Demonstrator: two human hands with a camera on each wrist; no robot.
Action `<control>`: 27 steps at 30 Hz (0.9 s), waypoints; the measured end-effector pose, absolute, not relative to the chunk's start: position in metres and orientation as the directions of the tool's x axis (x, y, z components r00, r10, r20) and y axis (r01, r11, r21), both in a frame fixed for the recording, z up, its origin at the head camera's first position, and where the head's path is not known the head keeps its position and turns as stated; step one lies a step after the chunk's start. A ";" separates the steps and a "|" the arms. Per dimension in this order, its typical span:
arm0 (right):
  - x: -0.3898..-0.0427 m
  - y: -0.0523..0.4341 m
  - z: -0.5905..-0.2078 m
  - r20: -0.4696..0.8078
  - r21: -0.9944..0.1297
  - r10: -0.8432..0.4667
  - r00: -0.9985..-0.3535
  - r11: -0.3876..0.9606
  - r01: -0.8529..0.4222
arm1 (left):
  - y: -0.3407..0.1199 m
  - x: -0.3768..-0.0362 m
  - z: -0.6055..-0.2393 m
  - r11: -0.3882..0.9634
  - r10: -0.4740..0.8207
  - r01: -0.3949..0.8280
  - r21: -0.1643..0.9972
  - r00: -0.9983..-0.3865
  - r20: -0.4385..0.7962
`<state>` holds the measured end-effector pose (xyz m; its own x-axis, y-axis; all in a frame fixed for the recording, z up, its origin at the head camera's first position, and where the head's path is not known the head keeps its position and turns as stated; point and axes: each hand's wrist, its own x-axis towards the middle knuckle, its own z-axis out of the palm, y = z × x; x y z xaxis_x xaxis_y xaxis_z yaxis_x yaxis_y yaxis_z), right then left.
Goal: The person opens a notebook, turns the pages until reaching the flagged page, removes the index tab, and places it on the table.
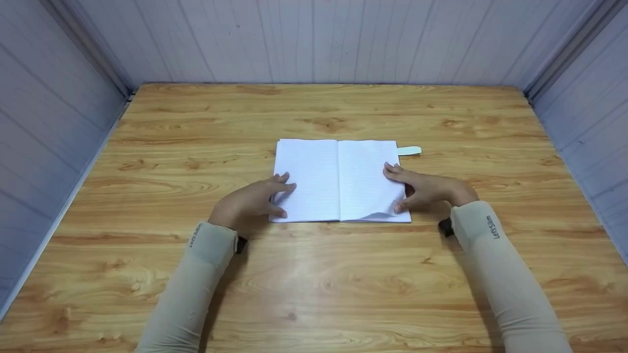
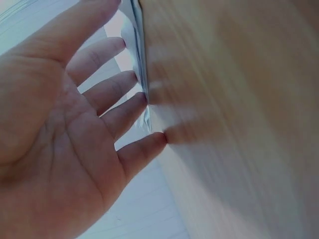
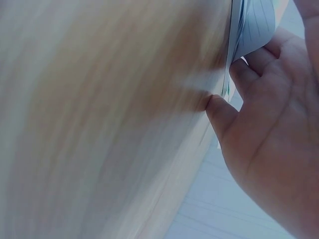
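An open white lined-paper notebook [image 1: 338,179] lay flat near the middle of a light, knotty wooden table [image 1: 314,274], boxed in by pale grey panelled walls [image 1: 314,39], as a person in beige sleeves [image 1: 191,289] worked at it with both hands. The left hand [image 1: 252,200] rested at the outer edge of the left page, its fingers [image 2: 124,112] nearly straight and spread, tips against the stacked page edges and gripping nothing. The right hand [image 1: 424,189] lay on the outer edge of the right page, fingers stretched over the sheet and thumb [image 1: 403,205] at the lower corner, where the paper bowed up off the block; the right wrist view showed fingertips tucked beneath that lifted sheet [image 3: 254,25]. A pale green tab [image 1: 409,150] stuck out past the notebook's upper right edge
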<state>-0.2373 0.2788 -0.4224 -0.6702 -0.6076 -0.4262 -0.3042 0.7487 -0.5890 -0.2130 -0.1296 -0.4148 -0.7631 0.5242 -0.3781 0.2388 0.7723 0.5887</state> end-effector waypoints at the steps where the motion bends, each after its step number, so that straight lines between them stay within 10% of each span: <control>1: -0.237 0.279 -0.422 -0.424 -0.591 -0.610 -0.669 0.746 -0.306 | -0.129 -0.213 -0.414 0.773 0.523 0.238 0.588 -0.763 -0.379; 27: -0.239 0.279 -0.422 -0.425 -0.602 -0.610 -0.669 0.742 -0.294 | -0.064 -0.218 -0.410 0.658 0.624 0.493 0.569 -0.780 -0.046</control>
<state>-0.2388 0.2794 -0.4224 -0.6689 -0.6098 -0.4251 -0.2936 0.7422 -0.6025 -0.2182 -0.0642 -0.4103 -0.7798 0.6244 -0.0456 0.4934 0.6577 0.5692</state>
